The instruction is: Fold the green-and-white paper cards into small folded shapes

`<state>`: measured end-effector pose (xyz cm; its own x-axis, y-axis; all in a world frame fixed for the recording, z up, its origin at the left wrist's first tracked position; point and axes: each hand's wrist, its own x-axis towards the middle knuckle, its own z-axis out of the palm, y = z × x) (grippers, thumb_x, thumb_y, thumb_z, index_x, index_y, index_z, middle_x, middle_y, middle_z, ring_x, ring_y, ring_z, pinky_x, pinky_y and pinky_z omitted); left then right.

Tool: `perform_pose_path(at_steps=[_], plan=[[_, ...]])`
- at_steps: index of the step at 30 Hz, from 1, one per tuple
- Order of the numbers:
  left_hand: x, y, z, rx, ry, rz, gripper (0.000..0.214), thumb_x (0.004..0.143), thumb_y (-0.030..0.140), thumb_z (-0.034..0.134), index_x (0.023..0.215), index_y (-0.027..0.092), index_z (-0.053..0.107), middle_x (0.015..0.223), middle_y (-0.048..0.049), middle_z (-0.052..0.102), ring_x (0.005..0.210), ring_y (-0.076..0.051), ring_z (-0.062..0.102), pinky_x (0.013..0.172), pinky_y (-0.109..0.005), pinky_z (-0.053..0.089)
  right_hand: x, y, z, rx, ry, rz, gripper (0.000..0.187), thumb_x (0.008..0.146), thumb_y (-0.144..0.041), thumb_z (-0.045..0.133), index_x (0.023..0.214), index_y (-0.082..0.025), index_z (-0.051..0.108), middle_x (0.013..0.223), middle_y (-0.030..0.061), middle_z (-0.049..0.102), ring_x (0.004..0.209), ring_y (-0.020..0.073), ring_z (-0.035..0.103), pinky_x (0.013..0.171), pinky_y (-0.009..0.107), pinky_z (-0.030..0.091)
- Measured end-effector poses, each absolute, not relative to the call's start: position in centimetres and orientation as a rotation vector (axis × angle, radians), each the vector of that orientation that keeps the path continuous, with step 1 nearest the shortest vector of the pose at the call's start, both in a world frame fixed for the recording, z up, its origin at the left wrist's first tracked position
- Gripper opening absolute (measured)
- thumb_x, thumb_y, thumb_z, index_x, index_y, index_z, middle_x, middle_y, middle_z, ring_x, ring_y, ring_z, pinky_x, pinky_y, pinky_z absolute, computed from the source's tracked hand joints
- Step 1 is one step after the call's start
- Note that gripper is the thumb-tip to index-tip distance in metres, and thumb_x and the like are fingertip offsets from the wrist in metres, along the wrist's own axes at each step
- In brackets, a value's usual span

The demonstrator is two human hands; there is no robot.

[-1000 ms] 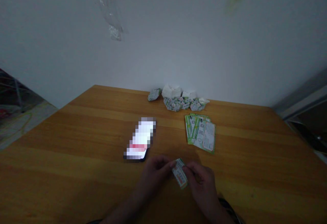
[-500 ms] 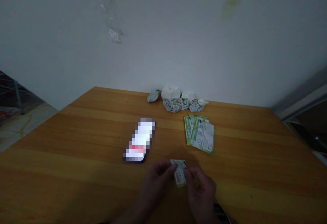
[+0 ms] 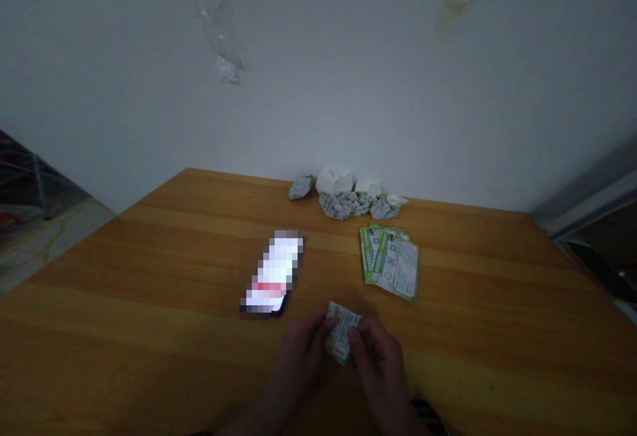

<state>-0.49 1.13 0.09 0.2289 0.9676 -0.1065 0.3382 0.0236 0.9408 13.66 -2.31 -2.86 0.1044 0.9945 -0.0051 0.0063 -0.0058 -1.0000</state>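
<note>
left hand (image 3: 306,340), right hand (image 3: 375,350) pinching small printed paper (image 3: 342,331).

A wooden table (image 3: 169,250) is supporting the following items. A smartphone (image 3: 273,273) with a lit screen is lying beyond the left hand (image 3: 304,342), toward its outer side. Overlapping green-and-white printed sheets (image 3: 391,263) are resting ahead of the right hand (image 3: 381,350). Crumpled printed papers (image 3: 338,206) and white wads (image 3: 335,181) are sitting farthest from both hands, near the far edge.
</note>
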Motion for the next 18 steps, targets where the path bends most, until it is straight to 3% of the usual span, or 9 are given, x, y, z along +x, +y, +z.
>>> perform_pose_path(at_steps=[2,6,9,12,15,16,18], plan=[[-0.8,1.4,0.1,1.573,1.283,0.755,0.027,0.089,0.032,0.047,0.074,0.017,0.064,0.065,-0.0018,0.065,0.060,-0.016,0.056,0.057,-0.024,0.039,14.1,-2.0,-2.8,-1.217,-1.110,1.224,0.022,0.088,-0.040,0.056,0.081,-0.019,0.054,0.065,-0.0029,0.053,0.057,0.0104,0.049,0.051,0.018,0.040],[-0.7,1.5,0.4,1.470,1.170,0.719,0.025,0.088,0.034,0.050,0.082,0.017,0.068,0.076,-0.0034,0.069,0.070,-0.018,0.061,0.064,-0.024,0.044,14.5,-1.5,-2.5,-1.253,-1.053,1.208,0.031,0.088,-0.042,0.056,0.069,-0.018,0.050,0.055,-0.0052,0.045,0.049,0.0082,0.042,0.043,0.016,0.033],[-0.4,1.5,0.7,1.284,1.156,0.783,0.027,0.086,0.037,0.052,0.088,0.016,0.068,0.081,-0.0045,0.070,0.074,-0.018,0.062,0.066,-0.025,0.047,14.2,-1.6,-2.1,-1.252,-0.947,1.202,0.030,0.088,-0.045,0.055,0.074,-0.018,0.054,0.058,-0.0031,0.052,0.049,0.0094,0.047,0.044,0.018,0.039],[-0.7,1.8,1.1,1.223,1.230,0.837,0.028,0.083,0.039,0.055,0.079,0.015,0.069,0.072,-0.0040,0.067,0.068,-0.018,0.059,0.062,-0.024,0.046,14.5,-1.7,-1.6,-1.140,-1.030,1.315,0.028,0.088,-0.046,0.054,0.094,-0.018,0.060,0.068,0.0007,0.060,0.056,0.0124,0.056,0.051,0.022,0.048],[-1.2,2.2,1.4,1.226,1.276,0.824,0.029,0.079,0.040,0.059,0.067,0.015,0.068,0.062,-0.0014,0.061,0.060,-0.015,0.054,0.056,-0.023,0.042,16.5,-1.4,-0.9,-1.033,-1.227,1.422,0.054,0.086,-0.040,0.059,0.135,-0.027,0.042,0.092,0.0045,0.066,0.074,0.0168,0.064,0.068,0.030,0.054],[-1.4,2.2,1.4,1.226,1.253,0.782,0.030,0.078,0.040,0.060,0.064,0.015,0.067,0.059,-0.0006,0.059,0.058,-0.015,0.052,0.054,-0.023,0.041,17.3,-1.3,-0.6,-1.042,-1.301,1.430,0.061,0.082,-0.036,0.065,0.138,-0.030,0.041,0.100,0.0054,0.066,0.084,0.0183,0.064,0.076,0.032,0.053],[-1.6,2.3,1.6,1.221,1.168,0.666,0.031,0.078,0.041,0.060,0.063,0.014,0.067,0.057,0.0003,0.058,0.055,-0.013,0.050,0.052,-0.022,0.039,18.8,-1.0,-0.2,-1.034,-1.478,1.431,0.055,0.079,-0.031,0.069,0.131,-0.031,0.052,0.106,0.0060,0.065,0.090,0.0202,0.064,0.081,0.035,0.052]])
